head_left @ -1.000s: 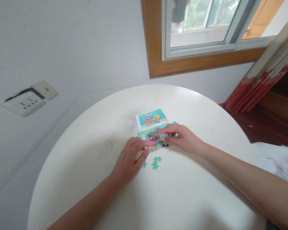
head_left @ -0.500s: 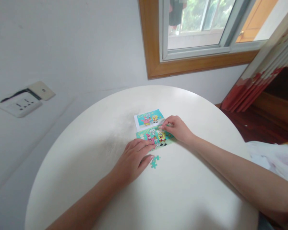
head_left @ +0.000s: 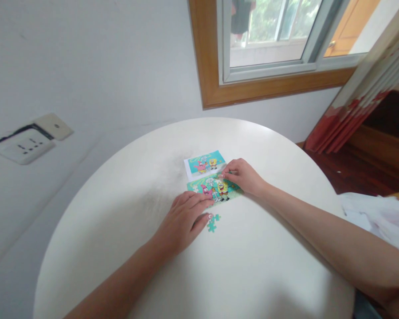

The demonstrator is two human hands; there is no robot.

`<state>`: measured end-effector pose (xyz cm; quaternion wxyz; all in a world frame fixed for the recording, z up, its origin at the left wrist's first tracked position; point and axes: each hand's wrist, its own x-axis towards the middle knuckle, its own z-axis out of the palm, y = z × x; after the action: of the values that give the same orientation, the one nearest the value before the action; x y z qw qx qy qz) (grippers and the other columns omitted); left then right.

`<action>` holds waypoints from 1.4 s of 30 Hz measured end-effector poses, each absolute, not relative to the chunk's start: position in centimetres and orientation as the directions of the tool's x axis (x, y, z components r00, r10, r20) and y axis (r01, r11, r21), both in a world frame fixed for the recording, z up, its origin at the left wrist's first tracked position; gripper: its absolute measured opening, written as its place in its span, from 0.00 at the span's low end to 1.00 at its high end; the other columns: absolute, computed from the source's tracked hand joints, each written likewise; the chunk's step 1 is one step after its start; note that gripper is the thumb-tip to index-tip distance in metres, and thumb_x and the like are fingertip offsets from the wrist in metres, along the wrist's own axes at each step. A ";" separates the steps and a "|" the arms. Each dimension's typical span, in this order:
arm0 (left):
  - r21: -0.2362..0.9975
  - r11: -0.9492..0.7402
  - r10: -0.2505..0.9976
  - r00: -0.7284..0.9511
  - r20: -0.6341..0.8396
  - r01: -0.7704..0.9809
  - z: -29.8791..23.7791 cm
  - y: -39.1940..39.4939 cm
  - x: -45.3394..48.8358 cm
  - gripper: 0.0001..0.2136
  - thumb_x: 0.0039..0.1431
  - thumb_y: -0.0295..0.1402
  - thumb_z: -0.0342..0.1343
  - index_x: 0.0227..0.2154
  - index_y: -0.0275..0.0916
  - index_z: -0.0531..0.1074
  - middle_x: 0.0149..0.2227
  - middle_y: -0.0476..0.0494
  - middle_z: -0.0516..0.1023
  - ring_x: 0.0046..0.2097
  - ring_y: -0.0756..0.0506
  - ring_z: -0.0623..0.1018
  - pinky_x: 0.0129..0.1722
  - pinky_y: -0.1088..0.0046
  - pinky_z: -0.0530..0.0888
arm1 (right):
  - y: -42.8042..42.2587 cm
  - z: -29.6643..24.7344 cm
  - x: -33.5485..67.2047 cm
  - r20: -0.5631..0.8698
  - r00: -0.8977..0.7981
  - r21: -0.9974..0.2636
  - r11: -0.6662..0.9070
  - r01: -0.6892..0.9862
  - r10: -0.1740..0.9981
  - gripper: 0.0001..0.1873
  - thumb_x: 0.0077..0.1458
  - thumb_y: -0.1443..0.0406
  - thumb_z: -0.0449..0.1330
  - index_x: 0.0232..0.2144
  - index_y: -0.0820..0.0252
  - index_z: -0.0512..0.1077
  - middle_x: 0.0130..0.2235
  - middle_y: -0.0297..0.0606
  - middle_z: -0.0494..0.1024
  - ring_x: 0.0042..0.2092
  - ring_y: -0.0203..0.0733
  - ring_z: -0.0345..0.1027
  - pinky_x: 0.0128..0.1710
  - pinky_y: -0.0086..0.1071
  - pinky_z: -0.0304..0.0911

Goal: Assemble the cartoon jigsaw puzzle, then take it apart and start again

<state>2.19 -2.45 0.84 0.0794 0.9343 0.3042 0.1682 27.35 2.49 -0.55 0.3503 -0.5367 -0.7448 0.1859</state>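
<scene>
Lying near the middle of the white round table (head_left: 269,266), the SpongeBob jigsaw puzzle (head_left: 216,188) is partly covered by both hands. Its lower left part is overlaid by the left hand (head_left: 186,217), whose fingers are stretched out nearly flat and together, with the thumb spread away from them; nothing is seen to be grasped there. By the tip of that thumb, loose teal puzzle pieces (head_left: 212,226) are found on the tabletop, though whether they are touched cannot be told. At the puzzle's upper right edge, the right hand (head_left: 246,177) is placed with thumb and fingertips brought close together; whether a piece is pinched between them cannot be made out. A pale gap is shown near the puzzle's left edge. Just beyond the puzzle, a printed picture card (head_left: 206,163) with the same cartoon scene is laid, its white margin seen at the left. Behind the table, a sliding window (head_left: 269,44) is framed in wood, and a wall socket (head_left: 26,144) is mounted to the left.
</scene>
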 end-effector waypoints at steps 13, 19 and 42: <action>0.223 -0.808 0.589 0.759 0.276 0.546 0.7 -2.4 2.3 0.13 0.65 0.32 0.51 0.51 0.41 0.71 0.54 0.44 0.74 0.55 0.42 0.69 0.57 0.59 0.63 | 2.5 -0.7 27.1 0.334 -0.246 -0.530 0.397 0.749 0.910 0.10 0.59 0.59 0.61 0.39 0.53 0.81 0.42 0.39 0.78 0.46 0.42 0.63 0.50 0.39 0.54; 0.206 -0.815 0.580 0.763 0.285 0.542 0.4 -2.2 2.1 0.13 0.66 0.33 0.51 0.52 0.42 0.71 0.55 0.45 0.74 0.55 0.42 0.68 0.58 0.59 0.62 | 2.4 -0.7 26.9 0.324 -0.213 -0.511 0.361 0.780 0.922 0.10 0.58 0.60 0.61 0.40 0.53 0.80 0.44 0.39 0.78 0.47 0.45 0.63 0.50 0.40 0.54; 0.224 -0.809 0.587 0.767 0.259 0.544 0.7 -2.3 1.9 0.14 0.65 0.32 0.51 0.52 0.42 0.71 0.55 0.45 0.73 0.55 0.42 0.68 0.58 0.59 0.62 | -1.9 2.2 27.2 0.134 -0.419 -0.051 0.429 0.902 0.898 0.16 0.64 0.61 0.53 0.50 0.57 0.74 0.56 0.47 0.71 0.56 0.55 0.59 0.51 0.45 0.54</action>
<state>1.93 -2.30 0.68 0.0680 0.9374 0.3017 0.1602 27.16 -1.88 2.21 0.0705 -0.5343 -0.8422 -0.0145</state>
